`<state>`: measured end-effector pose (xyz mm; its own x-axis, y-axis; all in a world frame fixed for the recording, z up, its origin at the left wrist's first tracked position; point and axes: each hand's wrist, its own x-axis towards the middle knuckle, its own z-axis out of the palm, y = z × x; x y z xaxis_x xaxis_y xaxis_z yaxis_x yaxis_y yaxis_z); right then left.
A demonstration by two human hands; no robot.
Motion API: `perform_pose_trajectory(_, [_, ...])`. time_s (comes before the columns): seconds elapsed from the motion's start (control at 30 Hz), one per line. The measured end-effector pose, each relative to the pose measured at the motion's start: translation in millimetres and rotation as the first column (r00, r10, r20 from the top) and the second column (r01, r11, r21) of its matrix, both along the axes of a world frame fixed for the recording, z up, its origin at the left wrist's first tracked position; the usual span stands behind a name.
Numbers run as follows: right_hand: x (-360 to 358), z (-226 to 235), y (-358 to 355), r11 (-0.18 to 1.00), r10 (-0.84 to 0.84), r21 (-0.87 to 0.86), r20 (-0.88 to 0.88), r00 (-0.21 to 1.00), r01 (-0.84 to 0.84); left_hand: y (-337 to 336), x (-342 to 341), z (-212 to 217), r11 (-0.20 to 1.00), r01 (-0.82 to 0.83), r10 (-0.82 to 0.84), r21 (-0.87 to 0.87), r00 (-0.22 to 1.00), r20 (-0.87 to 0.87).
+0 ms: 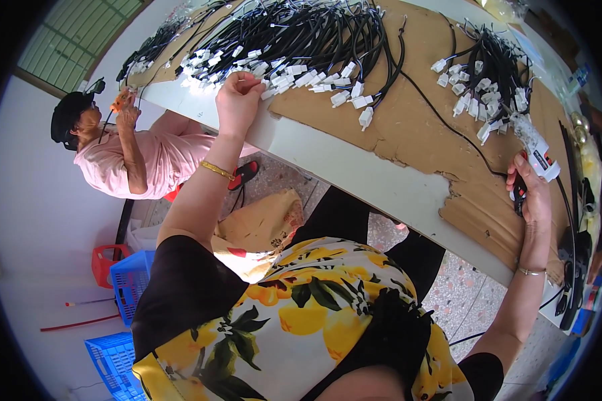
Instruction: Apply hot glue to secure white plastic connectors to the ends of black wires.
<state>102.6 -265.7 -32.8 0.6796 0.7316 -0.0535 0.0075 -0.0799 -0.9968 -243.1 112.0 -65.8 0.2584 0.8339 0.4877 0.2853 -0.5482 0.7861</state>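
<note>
My left hand [239,100] is raised at the table's edge beside the large pile of black cables [301,33]. Its fingers are pinched together, and what they hold, if anything, is too small to tell. White plastic connectors [294,69] on the cable ends lie just past the fingertips. Over at the right, my right hand [534,194] is closed around a black-and-red tool [517,192] whose kind is mostly hidden. Against its fingertips is a white plastic device [542,162] with red parts. One black cable runs across the cardboard to this hand.
Brown cardboard [341,123] covers much of the white table [381,170]. A smaller cable bundle [488,73] lies at the right. Another person [140,157] in pink sits at the far left, handling something orange. Blue crates [132,277] and a red stool [107,264] stand on the floor.
</note>
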Motion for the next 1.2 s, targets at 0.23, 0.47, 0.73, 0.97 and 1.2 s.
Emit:
perform_pose_trajectory(0.23, [0,-1,1,1.0,-0.004,0.0,-0.004,1.0,0.004,-4,6,9,0.988,-0.068,0.059,-0.14,0.996,-0.071])
perform_pose_trajectory(0.47, [1,-1,0,1.0,-0.012,0.013,0.001,1.0,0.012,0,1,9,0.996,-0.085,0.081,-0.007,0.967,-0.243])
perform_pose_trajectory(0.73, [2,-3,0,1.0,0.004,0.014,-0.006,1.0,-0.004,-5,0,14,0.998,-0.049,0.04,-0.039,0.975,-0.22])
perform_pose_trajectory(0.97, [-4,3,2,1.0,-0.004,0.031,-0.012,1.0,0.005,-2,-8,13,0.997,-0.061,0.052,-0.053,0.986,-0.158])
perform_pose_trajectory(1.2, [3,-2,0,1.0,0.013,0.002,0.006,1.0,-0.013,-33,11,23,0.967,0.009,-0.081,0.255,0.959,0.27])
